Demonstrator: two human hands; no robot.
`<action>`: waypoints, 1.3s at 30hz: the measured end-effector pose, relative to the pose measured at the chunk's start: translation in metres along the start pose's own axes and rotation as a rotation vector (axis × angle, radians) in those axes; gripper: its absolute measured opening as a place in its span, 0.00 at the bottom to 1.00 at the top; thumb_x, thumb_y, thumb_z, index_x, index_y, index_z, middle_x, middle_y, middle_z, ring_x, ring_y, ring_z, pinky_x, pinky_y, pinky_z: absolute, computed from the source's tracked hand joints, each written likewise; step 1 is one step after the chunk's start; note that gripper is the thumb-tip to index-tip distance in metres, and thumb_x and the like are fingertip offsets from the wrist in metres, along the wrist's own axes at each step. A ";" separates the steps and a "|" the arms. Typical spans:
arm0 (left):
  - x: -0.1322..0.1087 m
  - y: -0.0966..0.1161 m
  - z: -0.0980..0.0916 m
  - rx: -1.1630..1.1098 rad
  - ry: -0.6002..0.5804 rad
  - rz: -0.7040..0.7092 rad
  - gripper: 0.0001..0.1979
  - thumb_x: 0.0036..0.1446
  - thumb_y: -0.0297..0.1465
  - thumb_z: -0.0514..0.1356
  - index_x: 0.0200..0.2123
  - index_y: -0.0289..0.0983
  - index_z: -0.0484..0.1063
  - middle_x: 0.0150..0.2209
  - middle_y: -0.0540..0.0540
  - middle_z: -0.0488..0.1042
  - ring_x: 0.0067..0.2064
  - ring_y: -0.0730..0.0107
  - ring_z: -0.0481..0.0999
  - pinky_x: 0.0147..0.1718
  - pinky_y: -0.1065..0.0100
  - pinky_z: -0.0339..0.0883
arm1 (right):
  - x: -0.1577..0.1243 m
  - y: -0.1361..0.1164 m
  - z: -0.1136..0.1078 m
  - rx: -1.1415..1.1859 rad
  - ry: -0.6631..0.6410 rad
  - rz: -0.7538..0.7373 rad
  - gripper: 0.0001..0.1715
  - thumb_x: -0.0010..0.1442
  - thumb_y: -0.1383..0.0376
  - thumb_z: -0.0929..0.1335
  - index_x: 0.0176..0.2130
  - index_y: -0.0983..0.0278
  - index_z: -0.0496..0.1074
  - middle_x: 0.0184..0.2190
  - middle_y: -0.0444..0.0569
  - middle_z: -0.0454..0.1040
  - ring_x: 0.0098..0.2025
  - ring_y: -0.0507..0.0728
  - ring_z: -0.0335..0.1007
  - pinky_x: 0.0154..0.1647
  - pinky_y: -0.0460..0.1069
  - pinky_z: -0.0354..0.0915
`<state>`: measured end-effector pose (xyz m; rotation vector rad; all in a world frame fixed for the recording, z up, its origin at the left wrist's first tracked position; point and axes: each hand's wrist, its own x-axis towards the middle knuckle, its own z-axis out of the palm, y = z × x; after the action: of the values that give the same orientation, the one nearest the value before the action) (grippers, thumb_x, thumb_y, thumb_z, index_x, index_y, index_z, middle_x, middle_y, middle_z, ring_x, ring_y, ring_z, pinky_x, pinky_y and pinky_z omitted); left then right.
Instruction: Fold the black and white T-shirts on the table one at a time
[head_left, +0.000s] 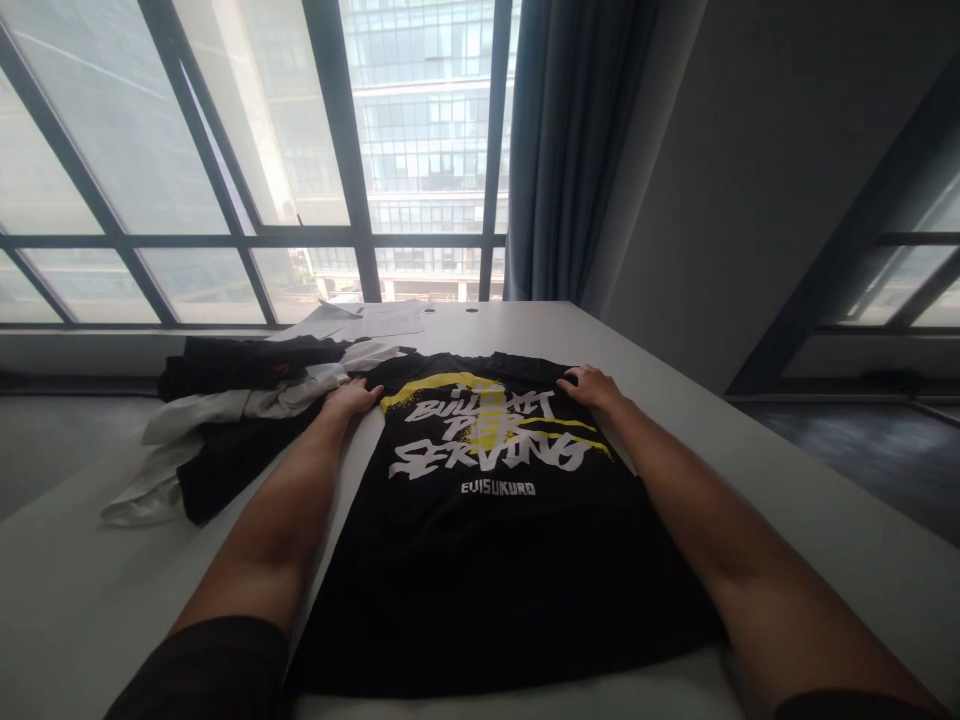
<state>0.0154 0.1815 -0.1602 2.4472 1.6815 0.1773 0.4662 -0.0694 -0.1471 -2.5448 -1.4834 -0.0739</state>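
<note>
A black T-shirt (495, 580) with white lettering and yellow streaks lies spread flat on the white table (630, 350), its hem toward me and its collar at the far end. At its upper left edge, by the sleeve, my left hand (355, 396) has its fingers closed on the black cloth. My right hand (589, 386) grips the cloth at the upper right, thumb and fingers pressed together. Both arms reach forward along the two sides of the shirt.
Left of the shirt is a heap of black and white clothes (247, 410), partly over the table's left edge. Papers (386, 318) lie at the far end, near two dark round holes. Beyond stand windows and a dark curtain (562, 150).
</note>
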 end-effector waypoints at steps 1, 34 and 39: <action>0.001 -0.003 -0.001 -0.005 0.000 -0.022 0.36 0.64 0.50 0.51 0.65 0.30 0.62 0.66 0.29 0.62 0.69 0.39 0.56 0.63 0.47 0.51 | 0.002 -0.002 0.002 0.023 -0.063 -0.036 0.34 0.66 0.46 0.61 0.62 0.63 0.68 0.65 0.58 0.63 0.64 0.66 0.61 0.63 0.57 0.58; -0.226 0.192 0.011 -0.202 -0.247 1.540 0.27 0.62 0.41 0.63 0.62 0.41 0.67 0.68 0.42 0.62 0.70 0.55 0.57 0.70 0.53 0.42 | -0.023 -0.025 0.017 -0.325 0.085 -0.109 0.30 0.72 0.56 0.52 0.56 0.67 0.71 0.58 0.63 0.69 0.59 0.68 0.63 0.60 0.63 0.54; -0.249 0.212 0.021 -0.201 -0.405 1.602 0.32 0.65 0.42 0.59 0.68 0.38 0.58 0.71 0.42 0.54 0.73 0.55 0.48 0.70 0.48 0.36 | -0.021 -0.023 0.014 -0.325 -0.026 -0.125 0.30 0.72 0.55 0.52 0.59 0.67 0.69 0.60 0.64 0.67 0.61 0.68 0.62 0.59 0.63 0.56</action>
<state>0.1238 -0.1267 -0.1386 2.6894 -0.6314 0.0061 0.4345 -0.0738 -0.1604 -2.7007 -1.7672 -0.3258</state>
